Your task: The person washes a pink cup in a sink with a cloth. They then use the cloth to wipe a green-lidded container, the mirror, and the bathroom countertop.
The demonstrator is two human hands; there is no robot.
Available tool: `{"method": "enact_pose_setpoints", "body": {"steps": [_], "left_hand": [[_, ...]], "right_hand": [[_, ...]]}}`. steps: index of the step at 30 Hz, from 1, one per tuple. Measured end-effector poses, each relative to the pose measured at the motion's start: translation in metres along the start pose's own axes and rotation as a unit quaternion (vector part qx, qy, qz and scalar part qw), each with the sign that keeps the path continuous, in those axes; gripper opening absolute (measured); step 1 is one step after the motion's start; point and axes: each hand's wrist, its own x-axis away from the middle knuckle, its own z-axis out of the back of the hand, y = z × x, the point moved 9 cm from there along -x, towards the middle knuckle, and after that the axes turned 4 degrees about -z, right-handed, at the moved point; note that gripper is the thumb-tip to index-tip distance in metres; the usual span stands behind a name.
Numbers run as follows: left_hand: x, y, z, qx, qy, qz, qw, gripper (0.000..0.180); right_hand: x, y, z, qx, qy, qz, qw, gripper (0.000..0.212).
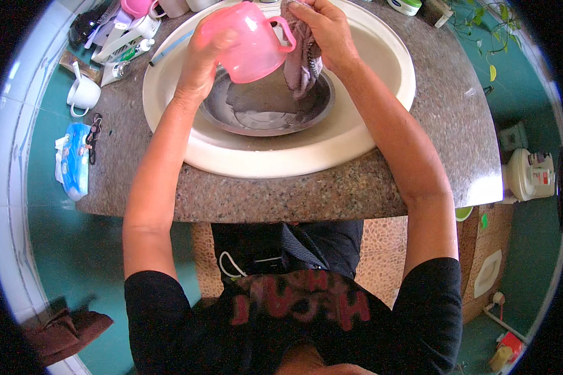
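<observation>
Speckled counter (281, 197); hands (201, 65) (333, 36) hold translucent mug (254, 51), limp cloth (303, 62) (perhaps terry).

We see the left hand (204, 62) blurred against a pink mug (250, 47), which hides part of the metal bowl (263, 122). The top edge leaves us only part of a grey cup (173, 7).

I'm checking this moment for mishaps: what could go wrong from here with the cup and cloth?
The pink cup could slip: the left hand grips its side, not its handle, and it might drop into the metal basin below.

The cloth in the right hand hangs right by that handle, so it may catch and tug the cup.
</observation>
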Motion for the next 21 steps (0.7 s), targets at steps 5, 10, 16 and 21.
{"method": "enact_pose_setpoints", "body": {"steps": [5,10,16,21], "left_hand": [[0.012,-0.009,-0.002,0.122,0.042,0.106,0.986,0.071],[0.013,-0.010,-0.006,0.067,0.007,0.112,0.991,0.069],[0.003,-0.016,0.016,-0.007,0.046,0.075,0.996,0.061],[0.003,-0.010,0.003,0.008,0.016,0.056,0.998,0.063]], "right_hand": [[0.006,0.002,-0.025,-0.043,-0.086,-0.018,0.995,0.013],[0.017,-0.011,-0.038,0.020,-0.072,0.051,0.996,0.010],[0.046,-0.051,-0.068,0.215,-0.088,0.252,0.940,0.010],[0.035,-0.043,-0.056,0.155,-0.073,0.227,0.959,0.009]]}}
